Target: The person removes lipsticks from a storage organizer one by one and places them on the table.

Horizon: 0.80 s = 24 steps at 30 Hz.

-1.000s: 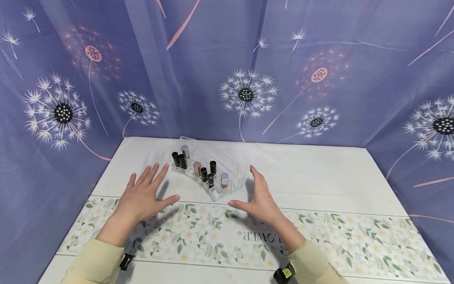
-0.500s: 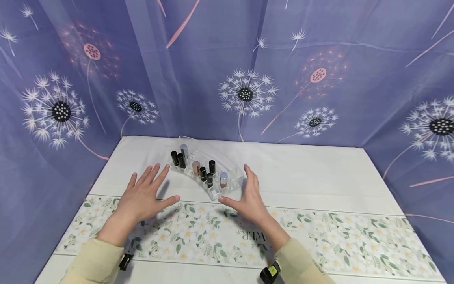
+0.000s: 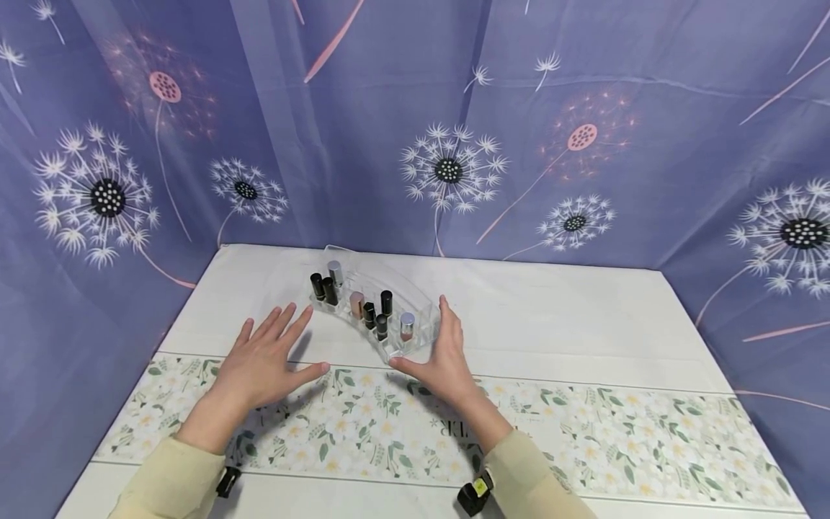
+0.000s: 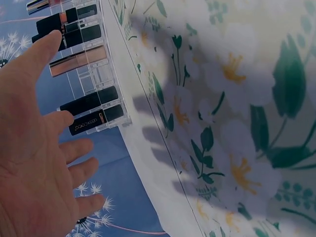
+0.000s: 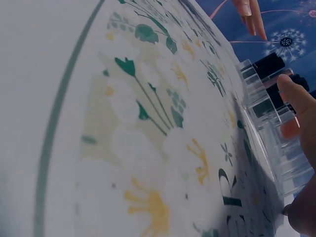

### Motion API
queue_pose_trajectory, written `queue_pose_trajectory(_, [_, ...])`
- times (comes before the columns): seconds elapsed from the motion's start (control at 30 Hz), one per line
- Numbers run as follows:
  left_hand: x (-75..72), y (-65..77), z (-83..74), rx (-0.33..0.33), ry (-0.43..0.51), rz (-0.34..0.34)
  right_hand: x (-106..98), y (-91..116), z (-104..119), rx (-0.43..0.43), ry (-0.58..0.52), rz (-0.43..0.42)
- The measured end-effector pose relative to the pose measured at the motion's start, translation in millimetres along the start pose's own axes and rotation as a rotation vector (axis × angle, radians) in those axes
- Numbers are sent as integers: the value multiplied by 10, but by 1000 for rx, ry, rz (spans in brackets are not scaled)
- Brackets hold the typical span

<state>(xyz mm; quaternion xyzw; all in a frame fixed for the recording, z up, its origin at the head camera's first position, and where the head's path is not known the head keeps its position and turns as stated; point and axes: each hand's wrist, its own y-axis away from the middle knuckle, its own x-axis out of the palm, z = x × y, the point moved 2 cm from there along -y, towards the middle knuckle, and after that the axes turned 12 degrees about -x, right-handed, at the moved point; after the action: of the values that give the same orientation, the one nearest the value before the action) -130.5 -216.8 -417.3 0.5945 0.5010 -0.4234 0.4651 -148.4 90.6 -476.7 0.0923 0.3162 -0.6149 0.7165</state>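
Note:
A clear, curved acrylic lipstick organizer (image 3: 424, 317) stands at the back left of the table. Upright in it are several lipsticks: black ones such as this black lipstick (image 3: 387, 303), a pinkish lipstick (image 3: 357, 305), a silver-capped lipstick (image 3: 335, 272) and a lipstick with a pale blue-silver cap (image 3: 407, 326). My right hand (image 3: 444, 366) is at the organizer's right end, thumb by the front corner and fingers along the side; firm contact cannot be made out. My left hand (image 3: 262, 364) hovers left of its front, fingers spread, holding nothing. Lettering on a black lipstick (image 4: 89, 123) shows in the left wrist view.
The white table (image 3: 551, 324) carries a floral-printed strip (image 3: 363, 425) with dark lettering, partly under my right forearm. A purple curtain (image 3: 363, 130) with dandelion prints rises behind and at both sides. Black wrist devices (image 3: 475, 494) hang below the sleeves.
My right hand has moved left, from beside the organizer to its right end. The left hand has stayed nearly still, and the organizer appears in place apart from a slight view shift.

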Motion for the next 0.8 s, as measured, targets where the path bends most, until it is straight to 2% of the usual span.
queue_pose_trajectory(0.53, [45, 1, -9, 23, 11, -5, 91, -55, 7, -21, 17, -36])
queue_pose_trajectory(0.8, [68, -9, 0, 20, 12, 0, 155, -70, -4, -42, 65, -79])
